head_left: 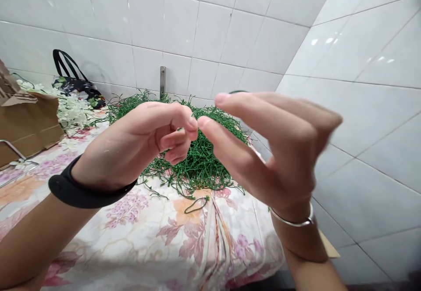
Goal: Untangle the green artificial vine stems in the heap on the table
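Observation:
My left hand [144,137], with a black band at the wrist, has its thumb and forefinger pinched on a thin green artificial stem [193,115]. Most of that stem is hidden by my fingers. Close to the pinch is the thumb tip of my right hand [279,146], which wears a silver bangle. Its thumb and forefinger are spread apart, and a bit of dark green shows behind the forefinger. Below and beyond both hands lies a tangled heap of green artificial stems [204,159]. One looped stem [197,204] lies separately on the floral cloth [131,238] in front.
White artificial flowers [74,111] and a cardboard box [31,124] are at the left, with a bent metal wire frame [16,150] near the box. A black floral bag [79,87] leans on the white tiled wall [184,27]. Ribbon-like strips [217,234] lie on the cloth.

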`<state>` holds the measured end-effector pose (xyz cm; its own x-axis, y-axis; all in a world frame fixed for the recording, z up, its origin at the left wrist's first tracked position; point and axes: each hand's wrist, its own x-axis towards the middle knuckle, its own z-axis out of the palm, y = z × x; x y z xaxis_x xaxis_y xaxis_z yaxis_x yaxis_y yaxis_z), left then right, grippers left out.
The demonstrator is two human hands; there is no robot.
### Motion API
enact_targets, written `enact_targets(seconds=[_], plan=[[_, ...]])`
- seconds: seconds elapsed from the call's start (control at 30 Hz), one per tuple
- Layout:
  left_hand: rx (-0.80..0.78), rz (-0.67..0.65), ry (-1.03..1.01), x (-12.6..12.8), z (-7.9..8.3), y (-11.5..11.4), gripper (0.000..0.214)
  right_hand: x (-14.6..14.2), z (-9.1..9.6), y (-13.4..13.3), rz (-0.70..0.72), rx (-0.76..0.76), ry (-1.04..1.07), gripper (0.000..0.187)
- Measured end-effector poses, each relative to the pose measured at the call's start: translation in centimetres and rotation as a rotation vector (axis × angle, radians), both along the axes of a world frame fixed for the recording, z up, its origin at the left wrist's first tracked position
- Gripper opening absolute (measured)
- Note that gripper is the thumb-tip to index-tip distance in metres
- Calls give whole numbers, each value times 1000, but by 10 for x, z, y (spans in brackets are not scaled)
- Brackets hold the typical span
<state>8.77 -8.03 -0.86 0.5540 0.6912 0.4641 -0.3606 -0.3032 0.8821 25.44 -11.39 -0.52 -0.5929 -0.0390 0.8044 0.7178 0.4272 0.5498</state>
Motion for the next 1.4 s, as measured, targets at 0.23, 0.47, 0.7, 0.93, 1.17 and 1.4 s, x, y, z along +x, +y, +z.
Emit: enact_targets(seconds=[0.23, 0.47, 0.7, 0.93, 1.17, 1.4], plan=[[70, 93, 164, 1, 5, 1, 21, 5, -2, -1, -10, -270, -3, 14], [479, 413, 210, 2, -1, -3, 5, 10, -3, 7, -58, -197, -91, 9], [615, 464, 336, -1, 2, -4, 10, 7, -6, 6, -190, 15, -195, 11], [904, 659, 438, -2, -1, 0, 10, 6, -6, 23, -177, -87, -142, 17], [986, 763, 583, 2, -2, 5, 13, 4, -9, 32, -208, -155, -148, 19], [967, 836, 809, 8, -10, 13, 15, 1, -15, 41, -339, -147, -163, 24]])
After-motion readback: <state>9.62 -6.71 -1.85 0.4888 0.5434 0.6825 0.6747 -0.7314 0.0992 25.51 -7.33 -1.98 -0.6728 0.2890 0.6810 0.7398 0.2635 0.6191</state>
